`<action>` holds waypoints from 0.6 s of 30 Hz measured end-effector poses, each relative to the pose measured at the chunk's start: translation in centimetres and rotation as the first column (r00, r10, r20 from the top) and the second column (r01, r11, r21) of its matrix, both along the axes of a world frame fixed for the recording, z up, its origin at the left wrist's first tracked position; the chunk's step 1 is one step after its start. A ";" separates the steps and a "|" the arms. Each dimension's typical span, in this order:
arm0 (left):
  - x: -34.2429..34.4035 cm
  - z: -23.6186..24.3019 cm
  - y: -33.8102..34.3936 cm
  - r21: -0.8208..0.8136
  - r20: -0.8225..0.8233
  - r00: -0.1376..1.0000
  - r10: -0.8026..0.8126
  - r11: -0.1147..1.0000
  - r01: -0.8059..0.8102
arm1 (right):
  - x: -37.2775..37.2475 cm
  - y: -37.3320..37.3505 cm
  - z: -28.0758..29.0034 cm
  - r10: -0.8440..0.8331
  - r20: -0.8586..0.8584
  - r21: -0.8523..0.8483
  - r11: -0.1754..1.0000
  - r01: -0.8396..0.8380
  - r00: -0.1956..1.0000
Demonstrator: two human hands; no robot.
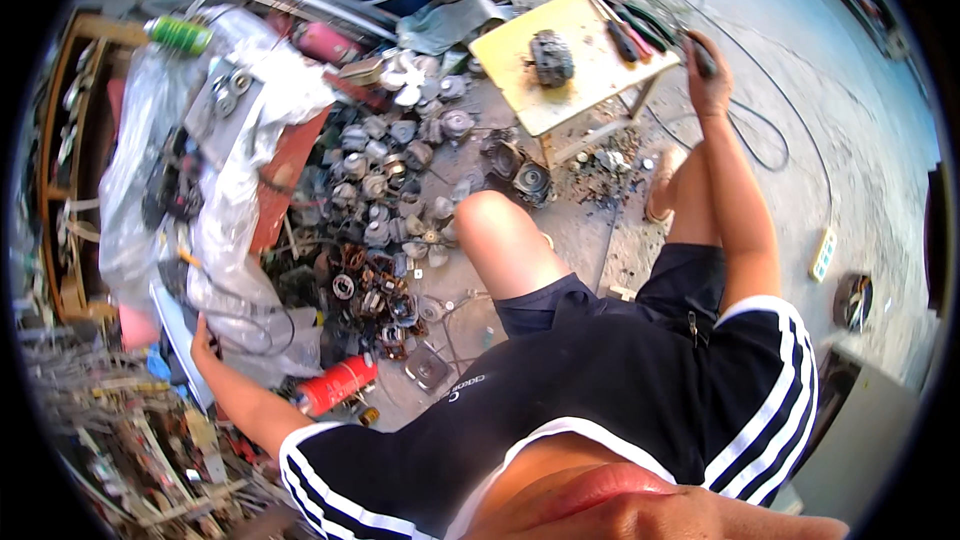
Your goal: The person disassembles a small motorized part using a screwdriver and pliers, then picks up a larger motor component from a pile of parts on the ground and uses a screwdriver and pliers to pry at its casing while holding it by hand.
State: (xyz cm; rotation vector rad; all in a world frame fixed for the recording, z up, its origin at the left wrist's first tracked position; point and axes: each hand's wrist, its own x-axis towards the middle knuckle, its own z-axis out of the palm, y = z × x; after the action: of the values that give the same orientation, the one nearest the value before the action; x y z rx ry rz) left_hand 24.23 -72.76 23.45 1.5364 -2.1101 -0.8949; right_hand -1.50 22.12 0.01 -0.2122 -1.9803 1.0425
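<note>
Concrete floor [870, 170], cluttered. Right hand [712, 88] clamped around dark tool [705, 58]; left hand [204, 342], can't tell. Looped cable [786, 152] could snag a foot [660, 185], tipping yellow stool [515, 30].

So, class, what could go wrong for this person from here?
The dark, elongated object in the right grip could slip if held loosely. The dark, rounded metal part might fall off the yellow rectangular tabletop if knocked. The dark, looped cable on the grey concrete floor may snag a foot.
</note>
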 end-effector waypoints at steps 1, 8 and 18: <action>-0.2 0.0 0.5 0.000 -0.004 1.000 -0.009 1.000 0.009 | 0.0 0.1 0.2 0.015 0.011 -0.011 1.000 -0.015 1.000; 2.7 -6.4 0.9 0.196 -0.431 0.867 0.251 0.964 -0.181 | -0.2 0.9 -1.5 0.210 -0.008 -0.278 0.939 -0.204 0.978; -0.7 -9.5 30.6 0.302 -0.917 0.184 0.355 0.315 0.900 | -0.6 2.2 -1.8 0.104 0.104 -0.096 0.991 -0.095 0.989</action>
State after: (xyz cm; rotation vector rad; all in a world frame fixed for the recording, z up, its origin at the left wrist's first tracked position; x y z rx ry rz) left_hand 23.56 -42.18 13.99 0.0938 -0.7632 -2.6714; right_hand -2.08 24.33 -1.80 -0.2254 -2.0603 1.2094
